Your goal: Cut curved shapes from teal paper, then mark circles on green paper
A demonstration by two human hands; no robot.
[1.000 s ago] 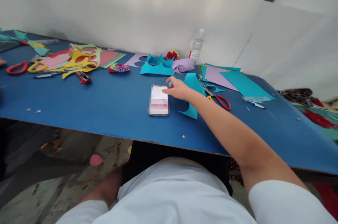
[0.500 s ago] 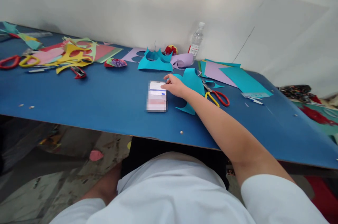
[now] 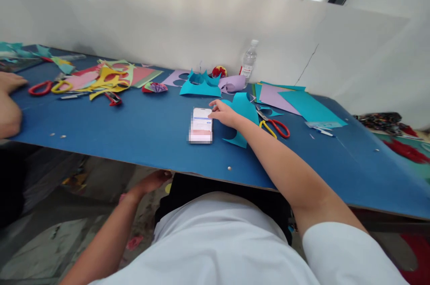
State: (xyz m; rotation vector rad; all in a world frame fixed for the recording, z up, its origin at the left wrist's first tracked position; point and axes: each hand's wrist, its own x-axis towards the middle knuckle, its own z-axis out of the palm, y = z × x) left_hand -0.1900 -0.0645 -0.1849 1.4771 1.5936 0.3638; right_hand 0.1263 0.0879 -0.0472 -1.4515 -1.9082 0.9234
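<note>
Phone [image 3: 200, 125] under outstretched right hand's [image 3: 225, 113] fingertips

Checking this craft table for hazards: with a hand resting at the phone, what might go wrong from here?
The right hand touches the phone while its forearm lies over the teal paper cutout; pulling back may drag or crease it. The scissors lie close beside that forearm, so a sideways sweep might catch them.

Screen on the phone [image 3: 200, 125] is smeared to blur across its lower half, unreadable. Below the phone, the left hand [image 3: 152, 182] has its fingertips hidden under the table edge [image 3: 201, 173]. Far left of the phone, another person's hand [image 3: 8, 112] runs off the edge of view. Behind the phone, the label on the bottle [image 3: 247, 63] is too small to read.
</note>
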